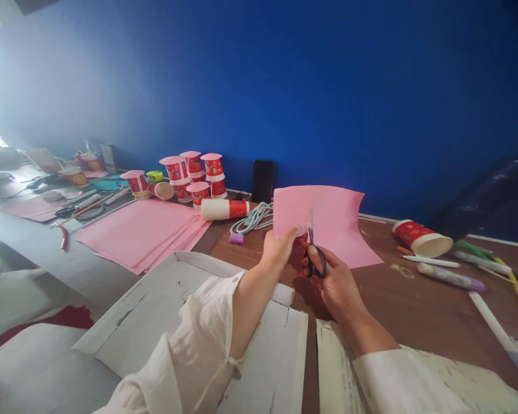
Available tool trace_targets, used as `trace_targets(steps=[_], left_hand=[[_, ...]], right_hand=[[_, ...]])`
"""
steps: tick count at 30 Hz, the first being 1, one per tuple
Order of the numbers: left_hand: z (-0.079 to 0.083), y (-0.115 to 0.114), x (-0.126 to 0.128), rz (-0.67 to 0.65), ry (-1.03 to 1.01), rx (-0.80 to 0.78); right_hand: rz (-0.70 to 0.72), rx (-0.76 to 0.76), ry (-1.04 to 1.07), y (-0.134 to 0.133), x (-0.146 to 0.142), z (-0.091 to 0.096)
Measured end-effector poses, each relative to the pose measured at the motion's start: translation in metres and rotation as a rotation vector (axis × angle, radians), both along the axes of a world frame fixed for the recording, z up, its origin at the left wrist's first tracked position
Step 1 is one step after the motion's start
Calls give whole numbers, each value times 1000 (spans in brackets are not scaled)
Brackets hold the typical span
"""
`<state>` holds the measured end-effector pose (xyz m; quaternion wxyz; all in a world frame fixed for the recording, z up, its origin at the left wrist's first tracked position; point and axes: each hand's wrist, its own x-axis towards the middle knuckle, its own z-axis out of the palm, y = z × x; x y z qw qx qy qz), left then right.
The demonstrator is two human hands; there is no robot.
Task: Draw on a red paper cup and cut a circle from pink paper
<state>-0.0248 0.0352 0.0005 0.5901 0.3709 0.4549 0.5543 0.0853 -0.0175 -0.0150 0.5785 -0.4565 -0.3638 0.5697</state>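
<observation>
A sheet of pink paper (336, 224) is held up above the brown table, its right side curling outward. My left hand (280, 248) pinches its lower left edge, thumb on the near face. In my right hand (339, 282) are black-handled scissors (317, 261), with fingers closed round the loops. The scissors' blades point up and lie across the paper, where a slit runs from the lower edge beside my left thumb. How far apart the blades stand is hard to see.
Pink sheets (142, 230) lie stacked at left. Behind them stand red paper cups (175, 169) with pink tops, near a nested cup stack (224, 209) and coiled cable (256, 217). A phone (263, 180) leans on the blue wall. A cup (421, 237) and pens (451, 277) lie at right.
</observation>
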Motion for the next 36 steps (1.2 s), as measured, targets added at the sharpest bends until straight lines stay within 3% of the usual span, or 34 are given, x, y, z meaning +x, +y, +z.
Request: trace_targets(steps=[21,36], left_hand=[[6,-3,2,-55,-26,-72],[5,-1,2,-23,-24,-81]], right_hand=[[-4,-15,-84,-3,-1,4],[-20,-23,-138,-2,-1,2]])
